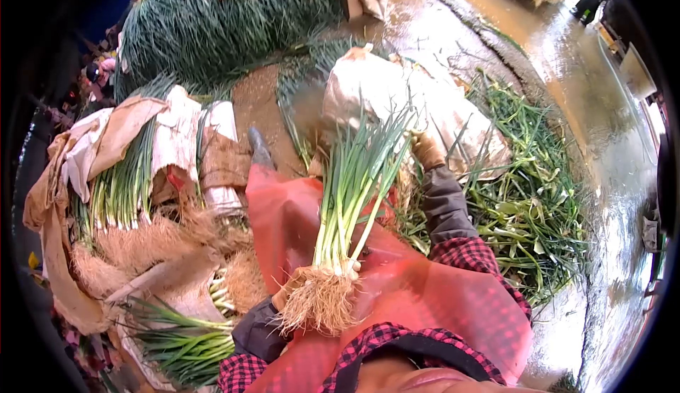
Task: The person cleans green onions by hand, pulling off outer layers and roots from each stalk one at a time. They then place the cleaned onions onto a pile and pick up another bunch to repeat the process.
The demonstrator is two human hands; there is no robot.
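Observation:
A bunch of green onions point(343, 219) lies over my lap on a red plastic apron point(432, 290), with its white ends and tangled roots toward me and its green tops pointing away. My left hand point(289, 292) is closed round the bunch at the root end, partly hidden by roots. My right hand point(428, 150) is beside the leaf tips on the right, its fingers curled. What it pinches, if anything, is too small to make out.
Sacking point(407, 95) lies just beyond, with a heap of loose leaves point(528, 201) to the right. Wrapped green onions point(124, 194) stand at left, another bunch point(184, 340) lies low left, and a large green stack point(227, 31) rises behind. Wet floor point(609, 145) borders the right.

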